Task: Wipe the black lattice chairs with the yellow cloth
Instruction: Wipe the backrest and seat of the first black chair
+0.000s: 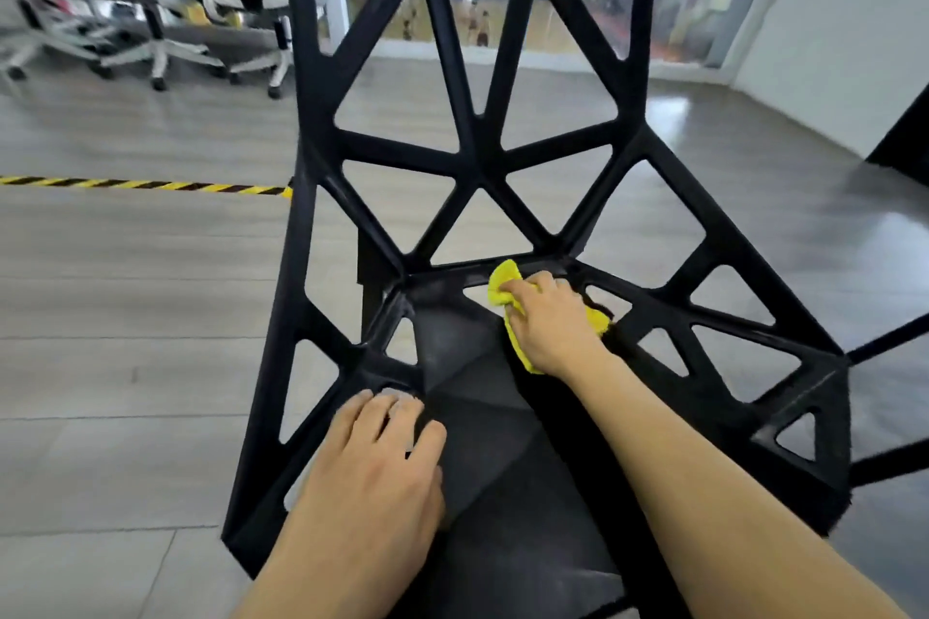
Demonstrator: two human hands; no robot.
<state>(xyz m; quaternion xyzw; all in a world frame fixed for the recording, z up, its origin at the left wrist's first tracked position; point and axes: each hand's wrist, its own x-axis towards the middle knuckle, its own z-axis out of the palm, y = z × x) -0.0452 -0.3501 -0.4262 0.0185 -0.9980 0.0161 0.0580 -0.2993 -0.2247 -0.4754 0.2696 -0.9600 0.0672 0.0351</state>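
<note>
A black lattice chair point(472, 151) fills the middle of the head view, its backrest rising away from me and its seat sloping toward me. My right hand point(553, 322) grips a bunched yellow cloth point(505, 289) and presses it on the back of the seat, just below the backrest. Part of the cloth is hidden under the hand. My left hand point(377, 462) rests flat on the left part of the seat, fingers spread, holding nothing.
Grey plank floor point(125, 317) surrounds the chair. A yellow-black striped tape point(146, 185) runs across the floor at left. Several white office chairs point(151, 15) stand at the far left. A glass wall point(678, 5) and a white wall point(844, 15) lie behind.
</note>
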